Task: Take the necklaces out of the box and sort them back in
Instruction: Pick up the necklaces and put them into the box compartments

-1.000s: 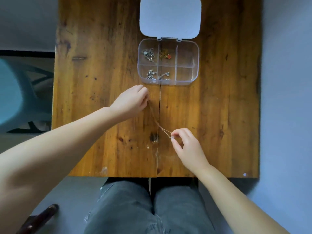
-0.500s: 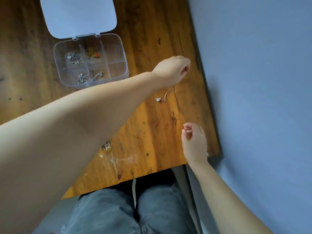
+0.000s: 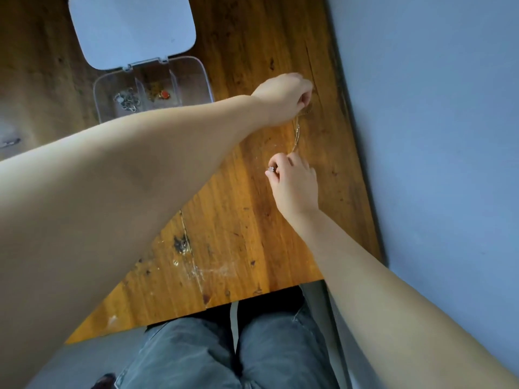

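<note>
We stretched a thin gold necklace (image 3: 296,133) between two hands over the right side of the wooden tabletop (image 3: 238,220), near its edge. Our left hand (image 3: 283,98), reaching across the body, had its grip pressed together on the chain's far end; our right hand (image 3: 295,186) pinched the small pale pendant (image 3: 271,169) at the near end between thumb and fingertip. The chain ran nearly straight between them, though we could not tell whether it touched the wood.

The clear divided box (image 3: 206,80) stood open well to the left, its white lid (image 3: 132,29) folded back. A silver tangle (image 3: 127,99) filled one far compartment and a gold piece with a red charm (image 3: 161,94) lay in the next; our forearm hid the near row.

We judged this the laying-out step: one necklace out, others still in the box. The next move called for lowering the chain straight onto bare wood, releasing both ends gently so it would not kink, then returning to the box.
</note>
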`<state>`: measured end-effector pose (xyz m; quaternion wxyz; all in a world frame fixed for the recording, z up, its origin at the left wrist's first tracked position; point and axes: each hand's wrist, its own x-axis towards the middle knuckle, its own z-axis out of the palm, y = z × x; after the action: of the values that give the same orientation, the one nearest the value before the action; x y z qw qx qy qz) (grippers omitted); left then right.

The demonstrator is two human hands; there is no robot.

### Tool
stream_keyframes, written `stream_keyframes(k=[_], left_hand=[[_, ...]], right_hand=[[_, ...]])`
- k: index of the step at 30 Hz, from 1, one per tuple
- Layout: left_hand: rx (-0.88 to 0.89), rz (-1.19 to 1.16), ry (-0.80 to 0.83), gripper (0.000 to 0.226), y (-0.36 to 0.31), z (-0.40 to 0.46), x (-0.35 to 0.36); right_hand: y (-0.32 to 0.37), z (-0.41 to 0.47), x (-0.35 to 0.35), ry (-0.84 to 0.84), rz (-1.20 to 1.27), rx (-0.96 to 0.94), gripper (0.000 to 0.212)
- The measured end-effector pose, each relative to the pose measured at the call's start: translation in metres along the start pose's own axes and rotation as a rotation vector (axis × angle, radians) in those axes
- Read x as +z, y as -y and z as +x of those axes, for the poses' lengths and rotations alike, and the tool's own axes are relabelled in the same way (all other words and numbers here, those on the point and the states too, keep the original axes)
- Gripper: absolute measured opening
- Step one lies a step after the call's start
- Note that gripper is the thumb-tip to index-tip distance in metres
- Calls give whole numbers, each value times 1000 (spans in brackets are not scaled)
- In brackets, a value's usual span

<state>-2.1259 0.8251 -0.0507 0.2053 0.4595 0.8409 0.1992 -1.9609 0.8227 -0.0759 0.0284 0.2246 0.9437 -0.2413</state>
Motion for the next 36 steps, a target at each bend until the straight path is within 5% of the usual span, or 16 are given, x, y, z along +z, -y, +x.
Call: stream_keyframes(k=[8, 16, 24, 31, 36], left_hand=[[9, -25, -24, 15, -8, 2, -3], [126, 64, 141, 10, -30, 4, 18], [166, 138, 134, 13, -26, -2, 32], [5, -83, -251, 15, 30, -57, -36], [-388, -93, -556, 18, 124, -129, -100]], right_hand=[[-30, -40, -26, -65, 353, 187, 18], [-71, -98, -30, -7, -13, 102, 3], [-71, -97, -28, 17, 136, 257, 20], [-28, -16, -51, -106, 331, 207, 15], [50, 99, -45, -23, 362, 85, 23]])
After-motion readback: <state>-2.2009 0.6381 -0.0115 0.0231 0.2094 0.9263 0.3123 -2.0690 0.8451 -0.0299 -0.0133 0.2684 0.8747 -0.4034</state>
